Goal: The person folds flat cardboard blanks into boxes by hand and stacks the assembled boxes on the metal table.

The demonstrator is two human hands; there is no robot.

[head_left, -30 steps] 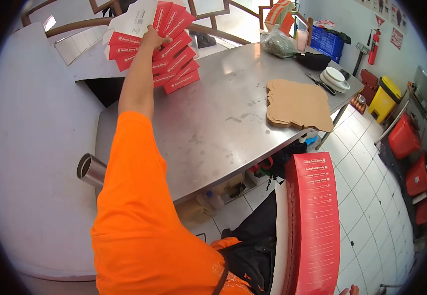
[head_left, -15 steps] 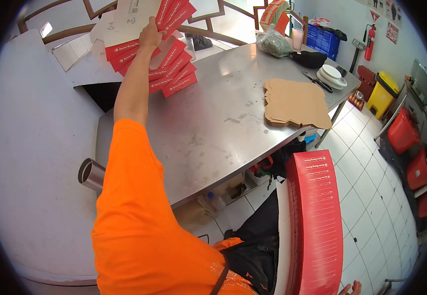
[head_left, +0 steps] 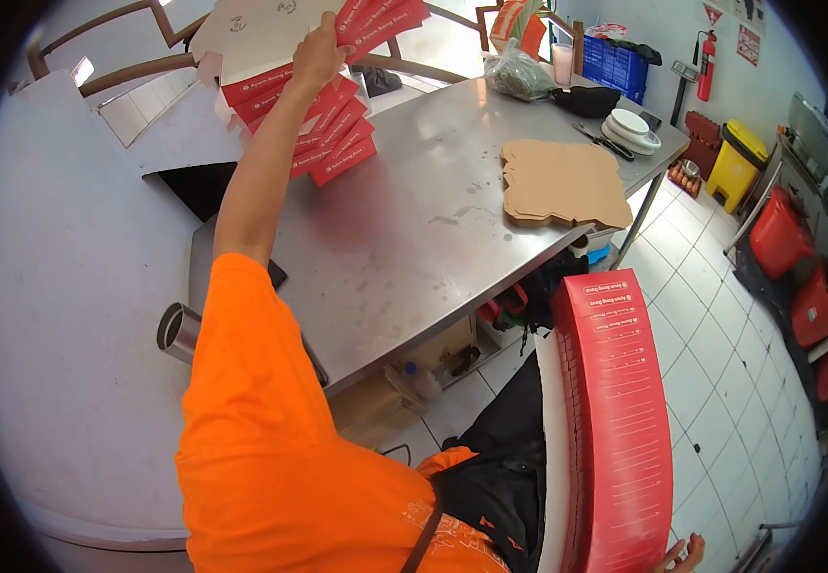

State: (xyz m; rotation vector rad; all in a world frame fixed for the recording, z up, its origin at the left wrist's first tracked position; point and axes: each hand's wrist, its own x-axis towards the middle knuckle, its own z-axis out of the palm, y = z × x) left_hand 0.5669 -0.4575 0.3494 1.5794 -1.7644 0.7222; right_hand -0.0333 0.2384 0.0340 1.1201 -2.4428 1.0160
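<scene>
At the table's far left end my left hand (head_left: pixel 320 59) is closed on some red-and-white boxes (head_left: pixel 385 21), lifted above others. Fanned red boxes (head_left: pixel 337 143) lie below it, their printed edges facing me. A long stack of red boxes (head_left: pixel 624 411) stands at my right side, against my body. Near the bottom edge, part of my right hand (head_left: pixel 686 554) shows beside this stack's lower end, fingers apart and slightly curled; its palm is mostly out of view.
Brown flat cardboard (head_left: pixel 566 183) lies on the steel table (head_left: pixel 404 258). Behind it are a plastic bag (head_left: pixel 519 74), a white scale (head_left: pixel 631 132) and black-handled scissors (head_left: pixel 605 141). A metal cylinder (head_left: pixel 179 331) stands at the left. A yellow bin (head_left: pixel 738 164) is on the floor.
My left hand has moved up and right, carrying some boxes away from the fanned pile. The view has shifted slightly, and a dark object now shows beside my left sleeve.
</scene>
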